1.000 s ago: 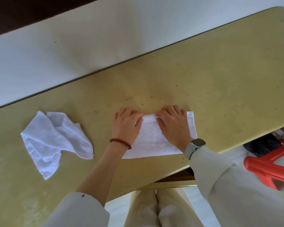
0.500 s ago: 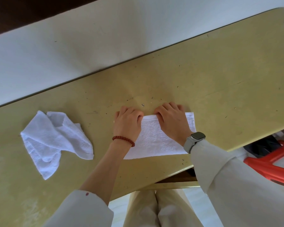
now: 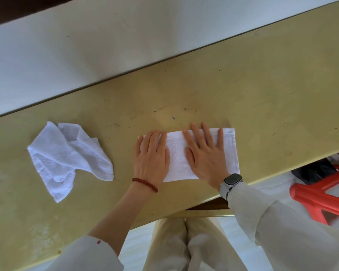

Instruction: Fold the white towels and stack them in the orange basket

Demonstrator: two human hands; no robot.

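- Pressing flat on the folded towel point(image 3: 176, 153), both hands sit side by side near the table's point(image 3: 262, 85) near edge.
- Left hand point(image 3: 152, 157): fingers straight, palm down on the towel's left end, gripping nothing.
- Right hand point(image 3: 205, 153): fingers spread straight across the towel's middle, fingertips at its far edge, gripping nothing.
- Folded towel's right end sticks out past the right hand; its near edge lies close to the table edge.
- Crumpled towel point(image 3: 67, 157) lies well apart to the left.
- Bare table stretches far side and right.
- Orange basket point(image 3: 321, 196) sits below the table edge, right, partly out of view.
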